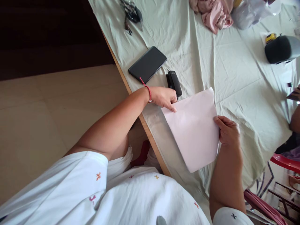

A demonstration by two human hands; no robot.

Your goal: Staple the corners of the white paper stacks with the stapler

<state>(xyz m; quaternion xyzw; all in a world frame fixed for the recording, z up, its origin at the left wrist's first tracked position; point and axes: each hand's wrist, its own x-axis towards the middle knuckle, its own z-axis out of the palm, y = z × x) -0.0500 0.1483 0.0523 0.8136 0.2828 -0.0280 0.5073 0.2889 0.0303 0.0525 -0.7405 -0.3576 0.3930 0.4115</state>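
A pale pinkish-white sheet of paper, perhaps more than one layer, is held just above the cloth-covered table. My right hand grips its right edge, thumb on top and fingers underneath. At the upper left corner, the thumb of my left hand presses on the paper while the other fingers curl by the edge, partly hidden. Right beside those fingers lies a black stapler; whether they touch it I cannot tell. A red string bracelet circles my left wrist.
A dark smartphone lies beyond my left wrist, with keys farther up. Pink cloth, a plastic bag, a yellow tape measure and a dark rounded object sit farther off. Another person's arm shows at right.
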